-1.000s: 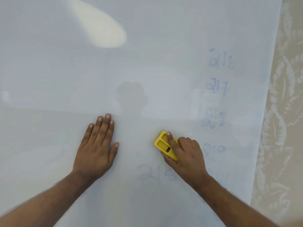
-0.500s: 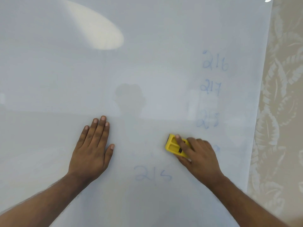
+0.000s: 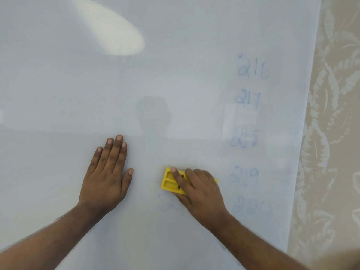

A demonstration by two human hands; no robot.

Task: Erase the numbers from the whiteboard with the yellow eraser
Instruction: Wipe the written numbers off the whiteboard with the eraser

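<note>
On the whiteboard (image 3: 175, 84), right hand (image 3: 198, 190) is gripping the ribbed yellow eraser (image 3: 171, 181), half-hiding it; left hand (image 3: 106, 176) is lying flat, fingers spread open; faint numbers (image 3: 251, 106) are blurring.

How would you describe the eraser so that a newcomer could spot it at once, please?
Start at the big whiteboard and drop to its lower middle, left of the column of faint blue numbers. There the right hand presses a small block, the eraser, flat against the board. It is the only bright yellow thing.
</note>
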